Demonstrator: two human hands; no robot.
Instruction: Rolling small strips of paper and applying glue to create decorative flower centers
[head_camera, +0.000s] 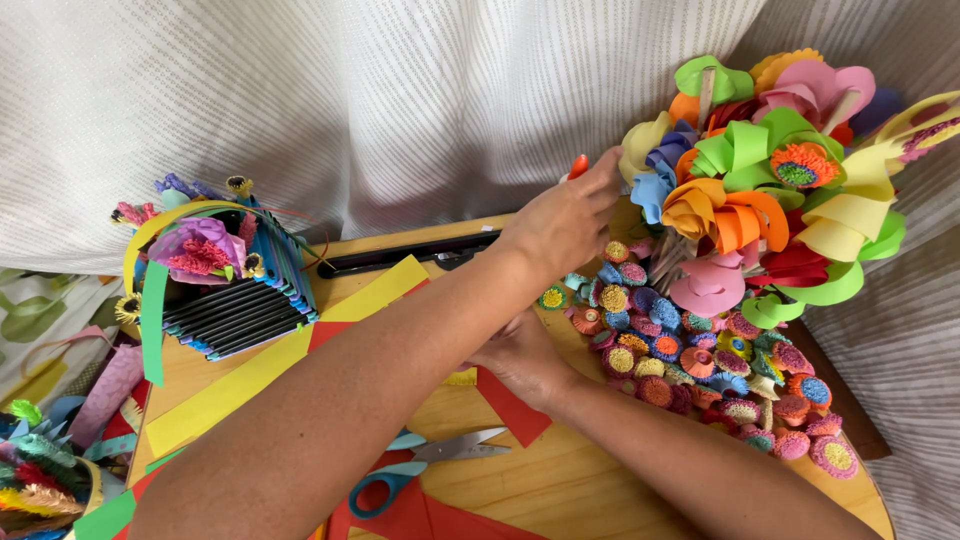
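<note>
Flowers (700, 360) cover the table's (560, 490) right edge beneath a finished bouquet (760, 190). Left hand (565, 220) pinches an orange piece (578, 166) against it; right hand (520, 360), grip unclear, rests beside them. Red paper (510, 405) remains uncut.

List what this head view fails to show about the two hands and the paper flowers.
- Right hand: fingers hidden by the left forearm.
- Left hand: grip unclear; its fingertips meet the paper flower bouquet.
- Scissors: handles partly under the forearm.
- Bouquet: cut off at the right edge.
</note>
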